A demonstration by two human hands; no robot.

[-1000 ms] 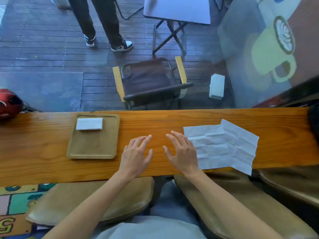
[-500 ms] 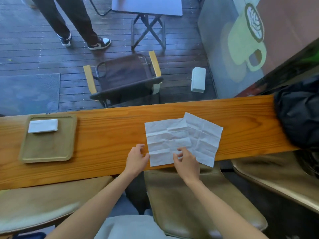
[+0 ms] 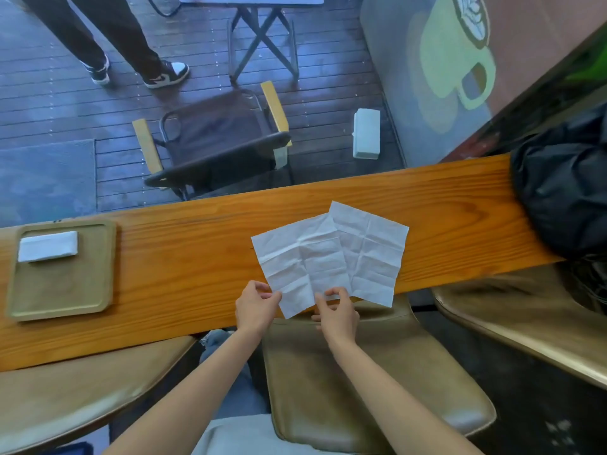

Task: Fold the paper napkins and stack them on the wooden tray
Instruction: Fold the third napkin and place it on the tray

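Two unfolded white paper napkins lie overlapping on the wooden counter (image 3: 184,257). The top napkin (image 3: 303,261) lies on the left, and the second napkin (image 3: 371,254) shows from under its right side. My left hand (image 3: 254,305) pinches the top napkin's near left edge. My right hand (image 3: 336,311) pinches its near edge at the near right corner. The wooden tray (image 3: 62,290) sits far left on the counter with one folded napkin (image 3: 47,246) in its far left corner.
A black bag (image 3: 561,192) sits on the counter's right end. Tan padded seats (image 3: 361,382) stand under the near edge. Beyond the window are a folding chair (image 3: 216,139), a small table, a white block (image 3: 366,133) and a person's legs (image 3: 108,37).
My view has swung right, so the tray now sits at the far left. Both hands moved from lying flat on the bare counter to the top napkin's near edge and pinched it.
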